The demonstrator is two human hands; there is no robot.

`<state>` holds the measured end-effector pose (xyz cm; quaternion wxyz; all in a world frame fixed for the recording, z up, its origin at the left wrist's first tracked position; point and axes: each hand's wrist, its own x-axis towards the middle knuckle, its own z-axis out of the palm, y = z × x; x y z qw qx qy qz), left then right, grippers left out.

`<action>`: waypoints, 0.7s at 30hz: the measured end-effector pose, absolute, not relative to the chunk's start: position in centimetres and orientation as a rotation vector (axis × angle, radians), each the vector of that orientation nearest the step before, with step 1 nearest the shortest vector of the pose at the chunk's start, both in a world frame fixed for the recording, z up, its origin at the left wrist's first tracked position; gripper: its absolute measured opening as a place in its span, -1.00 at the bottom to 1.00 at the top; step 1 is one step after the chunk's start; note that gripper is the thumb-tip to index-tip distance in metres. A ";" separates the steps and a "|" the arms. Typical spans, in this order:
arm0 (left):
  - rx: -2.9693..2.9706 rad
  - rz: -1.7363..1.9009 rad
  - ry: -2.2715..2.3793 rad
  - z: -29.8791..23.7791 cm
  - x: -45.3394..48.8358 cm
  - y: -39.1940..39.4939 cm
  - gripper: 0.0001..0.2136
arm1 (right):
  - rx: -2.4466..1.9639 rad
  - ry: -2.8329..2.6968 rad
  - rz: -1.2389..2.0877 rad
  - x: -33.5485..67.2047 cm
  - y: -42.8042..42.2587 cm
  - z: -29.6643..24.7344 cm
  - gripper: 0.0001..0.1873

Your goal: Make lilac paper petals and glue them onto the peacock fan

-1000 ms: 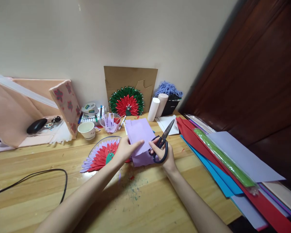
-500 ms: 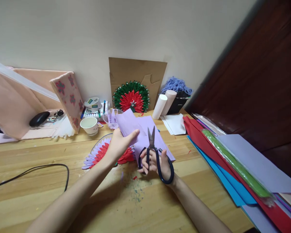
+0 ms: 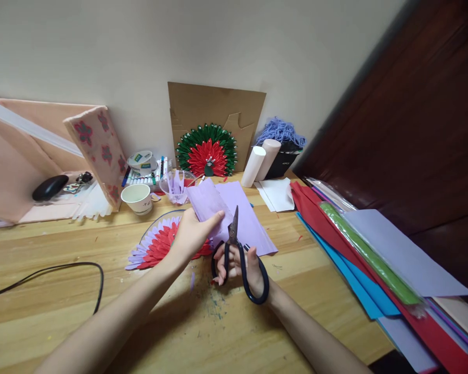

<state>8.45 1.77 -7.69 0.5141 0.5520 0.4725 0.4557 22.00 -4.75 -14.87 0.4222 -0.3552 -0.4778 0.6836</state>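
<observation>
Between the thumb and fingers of my left hand (image 3: 193, 231) is a folded piece of purple paper (image 3: 207, 200). My right hand (image 3: 244, 270) has its fingers through the black handles of a pair of scissors (image 3: 233, 234). The blades point up and away, nearly together, close to the right edge of the folded piece. Behind both hands a larger purple sheet (image 3: 249, 221) lies on the table. A fan of red and purple paper petals (image 3: 159, 244) is partly hidden under my left hand and forearm.
A paper cup (image 3: 137, 200) and a clear tub of purple strips (image 3: 175, 195) stand behind on the left. Cardboard with a green-and-red petal fan (image 3: 218, 104) leans on the wall. White rolls (image 3: 253, 167) stand beside it. Coloured sheets (image 3: 347, 275) are stacked right; a black cable (image 3: 62, 266) lies left.
The scissor blades have come closer together and nearer the folded purple paper, as my right hand moved slightly left. The whole view has shifted a little.
</observation>
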 end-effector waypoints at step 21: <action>1.282 1.070 1.173 -7.2 8.2 1.8 -0.59 | -0.901 -1.234 1.662 21.9 -4.9 -14.7 -0.10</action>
